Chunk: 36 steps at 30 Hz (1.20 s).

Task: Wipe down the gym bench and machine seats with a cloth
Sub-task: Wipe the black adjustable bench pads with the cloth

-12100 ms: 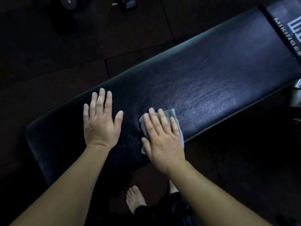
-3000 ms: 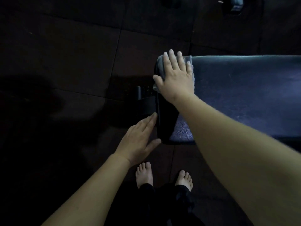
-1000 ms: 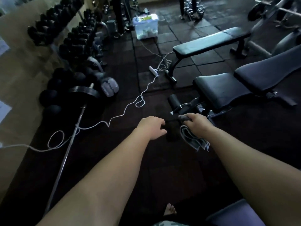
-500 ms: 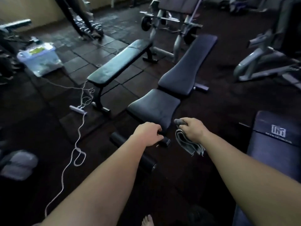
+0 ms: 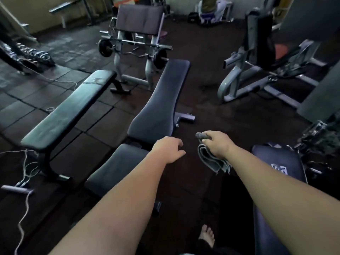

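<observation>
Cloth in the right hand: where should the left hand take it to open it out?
Probably the free lower folds of the cloth, from the left: they hang loose below the right hand, whose fist bunches the top, and the left hand is empty.

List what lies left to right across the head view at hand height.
In order: flat bench → incline bench seat → left hand, holding nothing → right hand gripping the cloth → logo bench.
</observation>
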Each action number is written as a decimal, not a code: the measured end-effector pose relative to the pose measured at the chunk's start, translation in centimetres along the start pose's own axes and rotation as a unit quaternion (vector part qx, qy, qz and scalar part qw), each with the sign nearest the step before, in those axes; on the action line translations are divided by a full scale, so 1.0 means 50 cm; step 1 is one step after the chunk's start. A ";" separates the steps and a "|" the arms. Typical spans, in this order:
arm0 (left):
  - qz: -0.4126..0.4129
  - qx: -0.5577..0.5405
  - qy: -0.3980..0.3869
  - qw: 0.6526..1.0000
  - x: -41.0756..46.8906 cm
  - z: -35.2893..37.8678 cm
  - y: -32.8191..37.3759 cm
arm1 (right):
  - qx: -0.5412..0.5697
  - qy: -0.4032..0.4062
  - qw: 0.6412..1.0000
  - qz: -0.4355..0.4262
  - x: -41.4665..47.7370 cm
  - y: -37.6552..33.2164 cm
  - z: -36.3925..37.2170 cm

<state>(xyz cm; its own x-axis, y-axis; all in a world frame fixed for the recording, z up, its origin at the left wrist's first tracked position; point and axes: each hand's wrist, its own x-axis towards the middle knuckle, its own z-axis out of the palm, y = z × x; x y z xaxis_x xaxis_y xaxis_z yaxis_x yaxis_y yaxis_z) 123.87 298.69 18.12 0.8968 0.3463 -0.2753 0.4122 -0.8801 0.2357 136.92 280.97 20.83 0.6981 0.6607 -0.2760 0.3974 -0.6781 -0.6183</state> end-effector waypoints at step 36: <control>-0.262 -0.115 0.085 0.954 1.408 -0.346 -0.296 | -0.131 -0.172 0.961 -0.170 1.690 -0.117 -0.382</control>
<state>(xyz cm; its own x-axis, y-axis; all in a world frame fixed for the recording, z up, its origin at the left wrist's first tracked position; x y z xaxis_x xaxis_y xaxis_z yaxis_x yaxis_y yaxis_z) 183.70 341.72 11.39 0.5625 0.7844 -0.2613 0.8184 -0.4834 0.3107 204.95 334.61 15.22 0.2806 0.8956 -0.3452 0.7362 -0.4316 -0.5213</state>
